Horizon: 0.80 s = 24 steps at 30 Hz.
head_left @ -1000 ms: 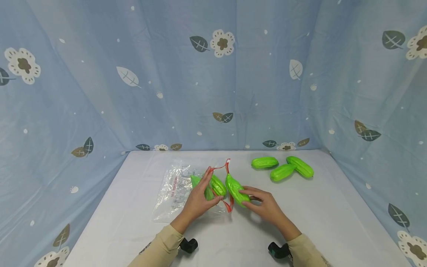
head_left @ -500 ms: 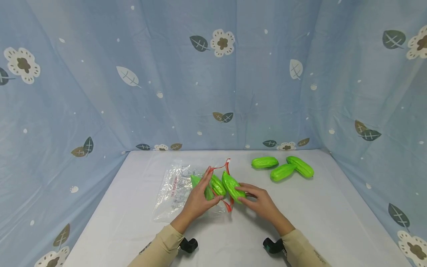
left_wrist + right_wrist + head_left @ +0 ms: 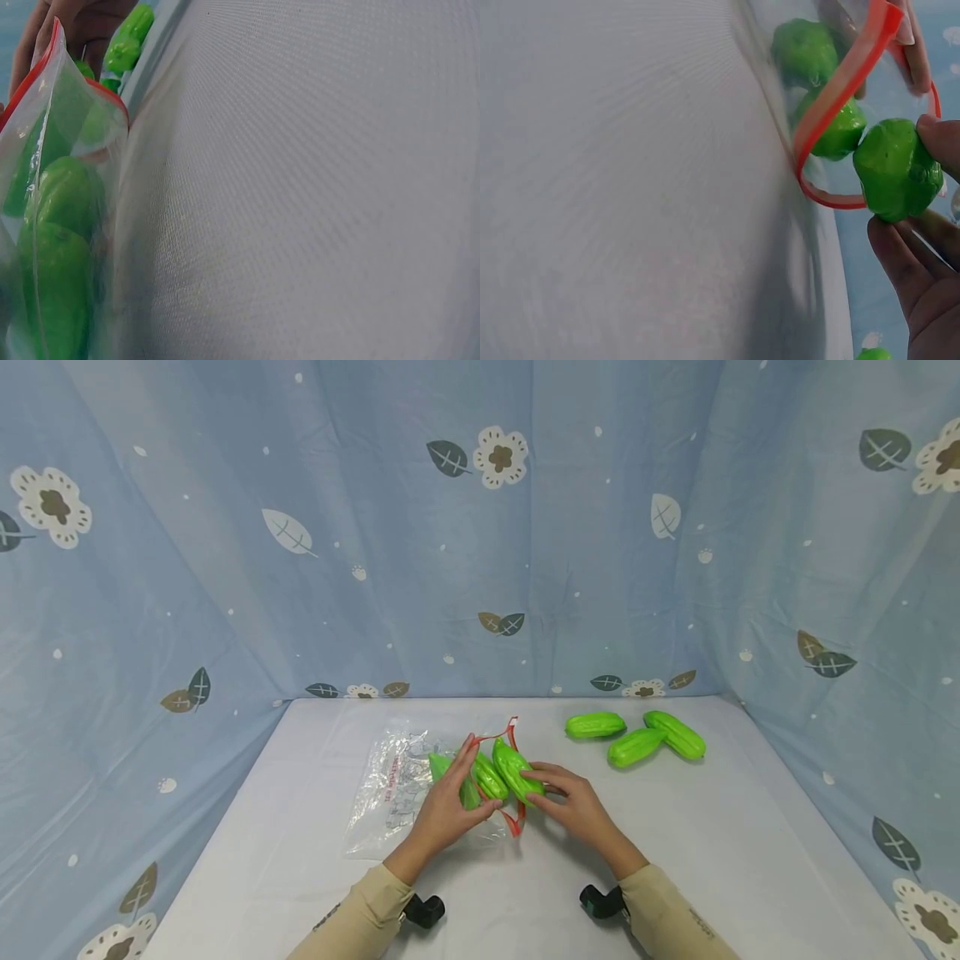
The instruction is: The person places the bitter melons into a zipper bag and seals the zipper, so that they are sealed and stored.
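Note:
A clear zip bag [image 3: 371,827] with a red zip edge [image 3: 836,105] lies on the table, its mouth gaping to the right. Inside it are green bitter gourds [image 3: 491,777], also visible through the film in the left wrist view as stacked gourds [image 3: 56,281]. My left hand [image 3: 446,806] spreads across the mouth, thumb and fairly straight fingers apart against the rim. Between thumb and fingers, my right hand [image 3: 577,806] holds another bitter gourd [image 3: 513,768], its tip at the mouth. The right wrist view shows the gourd's rounded end [image 3: 892,172].
Three more bitter gourds lie at the back right: one gourd [image 3: 595,725] by itself, and a gourd [image 3: 636,748] touching another gourd [image 3: 677,735]. The white tabletop [image 3: 712,868] meets a blue patterned curtain [image 3: 585,568] at the back and sides.
My right hand has moved left and slightly away from me, carrying the bitter gourd into the bag's mouth. The left hand and the bag have stayed in place.

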Tool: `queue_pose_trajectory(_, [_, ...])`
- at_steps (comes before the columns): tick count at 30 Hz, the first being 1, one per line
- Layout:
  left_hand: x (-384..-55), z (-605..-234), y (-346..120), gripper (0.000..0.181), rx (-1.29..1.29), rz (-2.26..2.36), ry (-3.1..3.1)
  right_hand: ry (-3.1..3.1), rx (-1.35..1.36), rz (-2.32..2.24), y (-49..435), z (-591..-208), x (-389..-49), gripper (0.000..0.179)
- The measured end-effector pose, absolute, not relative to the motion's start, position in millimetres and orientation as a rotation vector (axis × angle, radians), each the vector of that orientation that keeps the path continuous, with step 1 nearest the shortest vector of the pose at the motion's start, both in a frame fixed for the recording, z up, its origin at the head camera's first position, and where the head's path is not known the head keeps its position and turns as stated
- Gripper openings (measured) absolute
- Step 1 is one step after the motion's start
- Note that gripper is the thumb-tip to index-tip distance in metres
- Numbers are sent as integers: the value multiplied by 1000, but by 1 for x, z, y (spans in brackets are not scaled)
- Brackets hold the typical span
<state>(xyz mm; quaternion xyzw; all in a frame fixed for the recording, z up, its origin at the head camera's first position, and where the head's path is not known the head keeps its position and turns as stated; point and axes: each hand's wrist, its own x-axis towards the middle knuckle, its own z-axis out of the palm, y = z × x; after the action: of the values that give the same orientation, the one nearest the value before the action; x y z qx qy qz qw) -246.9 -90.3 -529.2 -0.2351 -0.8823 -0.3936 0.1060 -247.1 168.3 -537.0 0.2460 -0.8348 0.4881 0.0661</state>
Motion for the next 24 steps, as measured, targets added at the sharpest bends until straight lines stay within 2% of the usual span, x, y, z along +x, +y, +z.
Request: queue_pose_trajectory(24, [-246,-526,-89,97,-693,-1188,-2577,-2529,706,1515,162,-537,-249,34])
